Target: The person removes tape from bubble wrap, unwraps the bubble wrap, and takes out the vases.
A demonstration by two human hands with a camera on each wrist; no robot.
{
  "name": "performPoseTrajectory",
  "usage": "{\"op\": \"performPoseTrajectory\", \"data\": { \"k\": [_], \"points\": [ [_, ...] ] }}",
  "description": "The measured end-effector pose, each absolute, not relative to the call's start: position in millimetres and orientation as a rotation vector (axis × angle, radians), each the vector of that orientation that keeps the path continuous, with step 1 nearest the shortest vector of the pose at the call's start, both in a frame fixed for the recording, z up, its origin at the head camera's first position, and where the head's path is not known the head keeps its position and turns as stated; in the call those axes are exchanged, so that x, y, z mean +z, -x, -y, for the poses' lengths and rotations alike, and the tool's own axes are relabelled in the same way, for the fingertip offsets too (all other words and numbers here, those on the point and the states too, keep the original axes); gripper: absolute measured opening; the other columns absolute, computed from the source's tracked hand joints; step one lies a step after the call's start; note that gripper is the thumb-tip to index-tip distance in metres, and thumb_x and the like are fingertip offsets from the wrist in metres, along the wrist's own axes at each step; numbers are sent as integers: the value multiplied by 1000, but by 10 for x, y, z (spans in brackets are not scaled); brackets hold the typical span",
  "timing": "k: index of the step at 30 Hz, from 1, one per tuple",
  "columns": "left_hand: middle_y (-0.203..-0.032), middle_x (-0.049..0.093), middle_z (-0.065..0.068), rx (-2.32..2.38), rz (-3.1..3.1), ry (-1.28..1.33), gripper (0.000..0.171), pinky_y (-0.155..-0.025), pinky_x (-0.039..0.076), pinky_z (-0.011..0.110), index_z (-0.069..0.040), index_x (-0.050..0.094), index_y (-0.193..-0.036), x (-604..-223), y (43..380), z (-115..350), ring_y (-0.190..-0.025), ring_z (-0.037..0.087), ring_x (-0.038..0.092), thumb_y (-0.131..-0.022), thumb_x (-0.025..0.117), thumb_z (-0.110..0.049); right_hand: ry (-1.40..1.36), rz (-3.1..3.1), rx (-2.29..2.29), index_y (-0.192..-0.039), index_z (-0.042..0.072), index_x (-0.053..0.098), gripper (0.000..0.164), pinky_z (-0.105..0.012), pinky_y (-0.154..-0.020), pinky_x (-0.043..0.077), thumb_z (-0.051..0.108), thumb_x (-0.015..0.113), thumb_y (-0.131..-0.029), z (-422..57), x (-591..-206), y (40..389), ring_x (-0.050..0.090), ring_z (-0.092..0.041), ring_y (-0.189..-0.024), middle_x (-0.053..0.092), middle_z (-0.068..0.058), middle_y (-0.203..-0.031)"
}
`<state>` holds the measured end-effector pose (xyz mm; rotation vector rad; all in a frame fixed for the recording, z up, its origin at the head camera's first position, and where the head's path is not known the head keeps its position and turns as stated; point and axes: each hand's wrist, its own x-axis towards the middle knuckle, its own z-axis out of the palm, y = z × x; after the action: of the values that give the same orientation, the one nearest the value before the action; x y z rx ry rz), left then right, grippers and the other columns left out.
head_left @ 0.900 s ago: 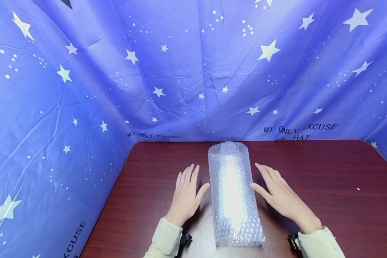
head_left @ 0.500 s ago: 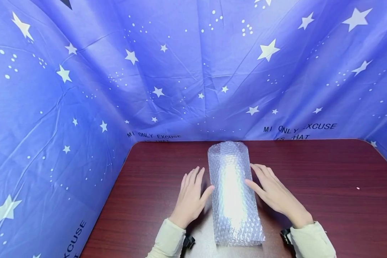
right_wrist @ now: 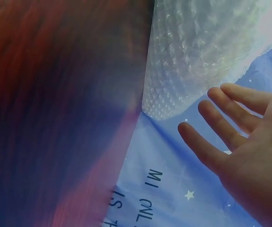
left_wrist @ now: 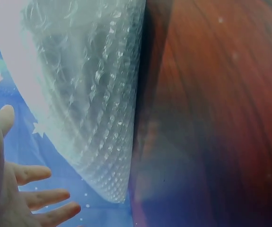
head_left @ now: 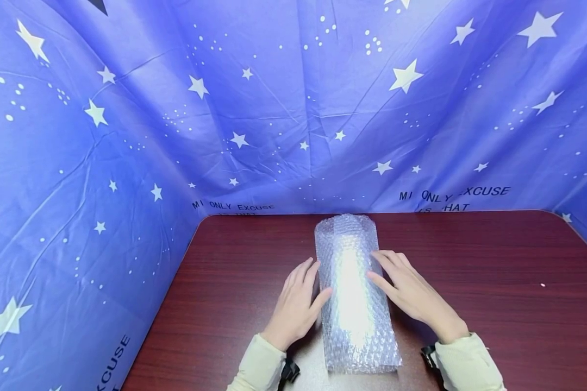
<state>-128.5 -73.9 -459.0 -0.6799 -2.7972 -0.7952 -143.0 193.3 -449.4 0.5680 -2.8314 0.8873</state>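
Observation:
A long roll of clear bubble wrap (head_left: 352,304) lies lengthwise on the table, a bright glare running down its middle. My left hand (head_left: 295,307) is at its left side, fingers extended and the thumb tip overlapping the wrap's edge in the head view. On the other side, my right hand (head_left: 416,290) has its fingertips and thumb over the right edge of the wrap. The left wrist view shows the bubble wrap (left_wrist: 88,94) beside the spread fingers (left_wrist: 50,196). In the right wrist view, straight fingers (right_wrist: 221,123) reach toward the wrap (right_wrist: 188,61).
The dark red wood-grain table (head_left: 494,260) extends on both sides of the wrap. A blue curtain (head_left: 274,98) with white stars and lettering stands behind it and along the left. A tiny pale speck (head_left: 543,285) lies on the table at the right.
Both hands have moved inward toward the bubble wrap, the left one to the right and the right one to the left. The wrap has stayed in place.

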Motion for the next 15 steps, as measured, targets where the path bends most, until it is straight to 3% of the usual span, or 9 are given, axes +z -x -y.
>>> {"op": "performPoseTrajectory", "data": {
  "k": [15],
  "points": [
    [-156, 38, 12, -819, 2796, 778, 66, -117, 33, 49, -10, 35, -153, -4628, 1247, 667, -144, 29, 36, -104, 35, -54, -590, 2808, 862, -143, 4, 50, 55, -53, -101, 43, 41, 52, -103, -1907, -4526, 1439, 42, -28, -128, 49, -11, -140]
  ]
}}
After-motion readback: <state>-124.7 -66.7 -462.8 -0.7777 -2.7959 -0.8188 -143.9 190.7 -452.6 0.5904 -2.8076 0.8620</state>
